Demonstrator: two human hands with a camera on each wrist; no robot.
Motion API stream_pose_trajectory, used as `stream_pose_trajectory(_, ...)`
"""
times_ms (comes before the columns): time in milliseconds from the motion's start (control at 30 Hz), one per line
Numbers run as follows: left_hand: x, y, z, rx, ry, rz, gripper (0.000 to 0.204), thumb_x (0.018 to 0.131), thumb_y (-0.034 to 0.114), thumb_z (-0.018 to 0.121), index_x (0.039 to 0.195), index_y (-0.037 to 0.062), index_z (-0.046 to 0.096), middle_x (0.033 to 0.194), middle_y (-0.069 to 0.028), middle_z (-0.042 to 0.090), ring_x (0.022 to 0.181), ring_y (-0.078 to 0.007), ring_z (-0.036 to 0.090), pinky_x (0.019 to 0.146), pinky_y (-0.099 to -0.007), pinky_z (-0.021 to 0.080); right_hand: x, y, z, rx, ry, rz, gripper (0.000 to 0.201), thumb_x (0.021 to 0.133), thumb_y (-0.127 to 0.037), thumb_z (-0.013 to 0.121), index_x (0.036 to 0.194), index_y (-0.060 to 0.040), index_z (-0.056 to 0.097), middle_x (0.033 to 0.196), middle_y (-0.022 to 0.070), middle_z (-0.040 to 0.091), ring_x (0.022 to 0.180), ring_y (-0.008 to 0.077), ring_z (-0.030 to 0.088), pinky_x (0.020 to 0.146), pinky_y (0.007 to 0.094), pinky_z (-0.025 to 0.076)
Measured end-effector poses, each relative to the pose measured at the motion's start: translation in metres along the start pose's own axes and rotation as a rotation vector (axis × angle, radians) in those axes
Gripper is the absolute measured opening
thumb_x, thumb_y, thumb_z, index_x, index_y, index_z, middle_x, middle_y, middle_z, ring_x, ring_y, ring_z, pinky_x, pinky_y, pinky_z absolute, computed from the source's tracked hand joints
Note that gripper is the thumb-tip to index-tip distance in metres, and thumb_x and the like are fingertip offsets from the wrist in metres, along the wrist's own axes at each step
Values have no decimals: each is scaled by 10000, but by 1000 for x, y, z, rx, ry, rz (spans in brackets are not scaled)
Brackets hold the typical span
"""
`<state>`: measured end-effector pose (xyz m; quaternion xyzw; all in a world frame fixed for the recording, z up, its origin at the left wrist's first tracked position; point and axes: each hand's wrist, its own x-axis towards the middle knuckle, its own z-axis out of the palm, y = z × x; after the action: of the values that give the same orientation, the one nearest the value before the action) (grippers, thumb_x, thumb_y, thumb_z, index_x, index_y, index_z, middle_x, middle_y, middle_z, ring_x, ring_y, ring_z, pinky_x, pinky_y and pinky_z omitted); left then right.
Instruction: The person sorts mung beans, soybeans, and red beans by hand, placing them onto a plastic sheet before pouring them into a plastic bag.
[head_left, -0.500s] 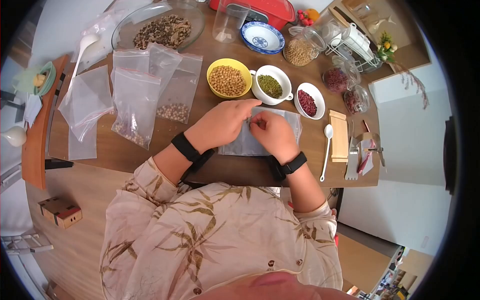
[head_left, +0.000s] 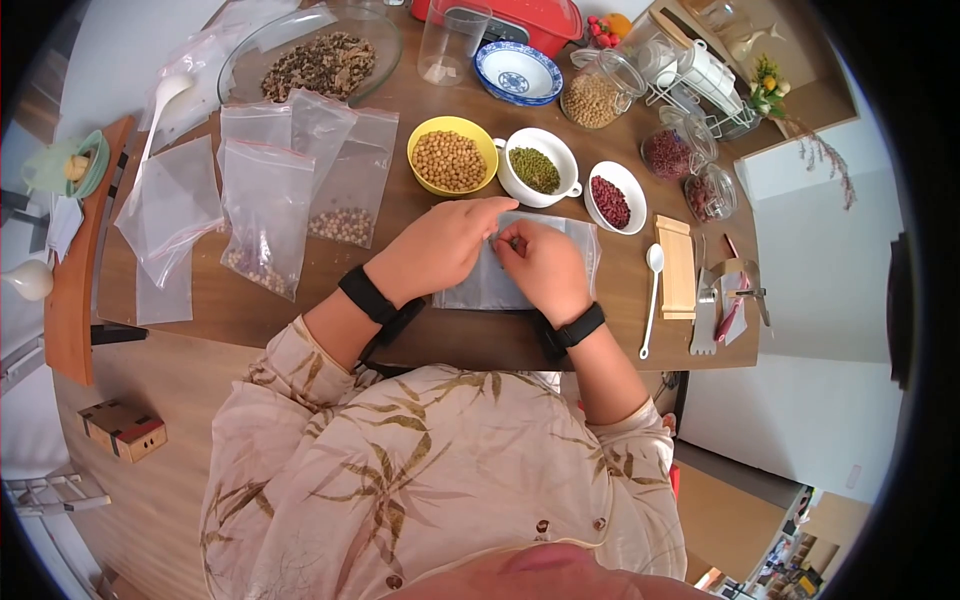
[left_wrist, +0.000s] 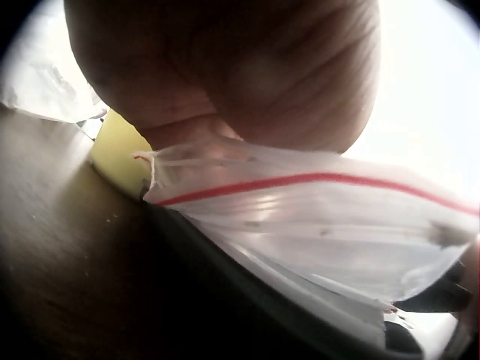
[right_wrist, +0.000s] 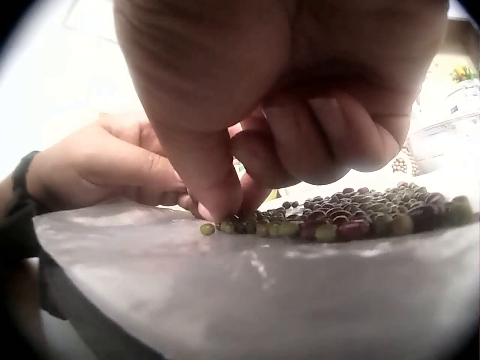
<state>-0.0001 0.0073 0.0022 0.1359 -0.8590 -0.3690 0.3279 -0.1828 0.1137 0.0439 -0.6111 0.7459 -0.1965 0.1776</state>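
A clear zip bag [head_left: 478,290] lies flat on the table in front of the person. At its upper edge the left hand [head_left: 432,252] pinches it, index finger stretched out to the right. A red seal line crosses the zip bag [left_wrist: 300,214] in the left wrist view, just under the palm. The right hand [head_left: 548,270] has its fingers curled, with thumb and index fingertips pinching at the bag close to the left fingers. Right by these fingertips, mung beans [right_wrist: 375,214] mixed with a few darker red ones spread over the bag area in the right wrist view.
Beyond the hands stand a yellow bowl of chickpeas [head_left: 450,160], a white bowl of mung beans [head_left: 536,170] and a white bowl of red beans [head_left: 610,203]. Several zip bags [head_left: 265,210] lie left. A white spoon [head_left: 652,290] and wooden board [head_left: 677,270] lie right.
The head view has shifted slightly. Both hands stay at the upper edge of the zip bag, with only a small movement of the right fingertips.
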Motion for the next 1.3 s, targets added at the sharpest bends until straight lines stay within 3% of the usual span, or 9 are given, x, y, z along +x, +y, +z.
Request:
stream_pose_trajectory(100,0,-1,-1,-9,12,6,509,997,-63,566,1504,-16,570,1108,-208,741,1040,-391,733,935,-479,591,4,14,2,110,-29,28,152,1003,-208,739,1022,-65,786,852,128,762,787,323,728,725,427,568)
stream_pose_trajectory(267,0,-4,0,-52,7,-10,501,988,-65,586,1485,-9,587,1118,-199,733,1031,-391,724,930,-484,582,8,74,-42,1801,-447,197,100,1062,-131,640,1117,-64,689,1019,30,687,894,159,663,774,300,556)
stream_pose_trajectory(333,1,1,-3,-41,-14,-26,493,988,-54,600,1479,-4,593,1116,-191,730,1028,-389,719,925,-487,578,4,87,-57,1926,-315,229,151,1057,-107,615,1189,-47,658,1082,65,689,957,166,675,799,296,572)
stream_pose_trajectory(533,2,4,-7,-11,-38,-9,461,993,-19,640,1453,7,616,1112,-164,721,1033,-377,707,913,-485,566,20,139,-76,1703,142,190,318,1158,-185,544,1392,18,618,1334,144,706,1252,249,701,1087,360,581)
stream_pose_trajectory(633,2,0,-6,-3,-36,0,451,994,-16,646,1445,10,624,1112,-154,716,1031,-372,703,914,-483,563,28,136,-76,1291,305,142,601,1217,-333,413,1690,37,420,1719,186,483,1573,265,475,1359,435,268)
stream_pose_trajectory(767,2,-2,-5,3,-38,-5,447,994,-17,646,1440,15,627,1100,-145,707,1029,-370,695,922,-486,557,26,121,-70,1142,428,140,603,1230,-392,391,1654,31,462,1707,181,499,1552,273,493,1354,425,246)
stream_pose_trajectory(933,2,2,-6,29,-43,0,438,990,-21,650,1425,28,634,1092,-137,702,1025,-368,687,923,-485,547,-21,92,-60,877,519,111,425,1186,-230,600,1551,-13,616,1355,109,755,1124,127,682,1067,317,536)
stream_pose_trajectory(1000,1,2,-6,42,-51,-2,434,988,-19,654,1419,32,637,1092,-134,702,1026,-367,685,921,-484,544,-38,85,-35,728,434,64,220,1110,-136,718,1298,-25,748,1068,25,763,838,87,626,743,294,538)
stream_pose_trajectory(1300,0,2,-4,105,-32,34,415,984,15,689,1395,62,651,1101,-124,708,1042,-357,686,944,-483,532,-57,33,-11,198,215,-70,224,964,-48,795,1187,-25,788,1002,137,715,784,287,679,693,389,557)
